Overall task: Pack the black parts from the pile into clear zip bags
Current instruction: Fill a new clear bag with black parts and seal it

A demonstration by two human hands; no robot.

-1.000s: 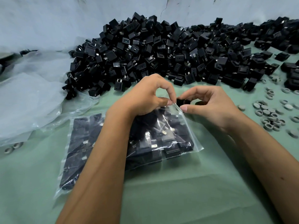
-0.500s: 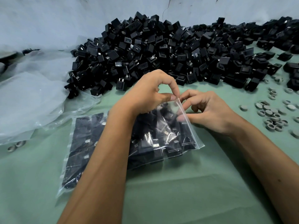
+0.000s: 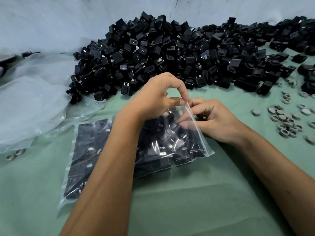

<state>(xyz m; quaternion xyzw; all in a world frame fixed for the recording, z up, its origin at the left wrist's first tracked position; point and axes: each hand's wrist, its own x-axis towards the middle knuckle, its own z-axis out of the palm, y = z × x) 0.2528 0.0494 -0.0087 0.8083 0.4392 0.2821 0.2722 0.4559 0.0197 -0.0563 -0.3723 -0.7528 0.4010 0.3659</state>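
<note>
Where the green table [image 3: 170, 210] fills the head view, a clear zip bag [image 3: 170, 150] packed with black parts lies near its middle, its mouth end raised toward the far side. The left hand [image 3: 153, 99] pinches the top corner of the bag's mouth between thumb and curled forefinger, the other fingers arched above. The right hand [image 3: 216, 121] meets it at the same corner, its fingers curled and pressed together on the mouth strip, the thumb lying behind the clear film. A second filled bag [image 3: 81, 150] lies flat just beside the first, toward the table's left edge, partly hidden by the left forearm. The pile of black parts [image 3: 170, 53] spreads along the far edge of the table against the pale wall [image 3: 68, 17], from left of centre to the far right corner. Crumpled clear plastic sheeting [image 3: 34, 103] covers the far left part of the table, with two grey rings [image 3: 15, 154] at its near edge. More small grey rings [image 3: 286, 120] lie scattered near the right edge.
</note>
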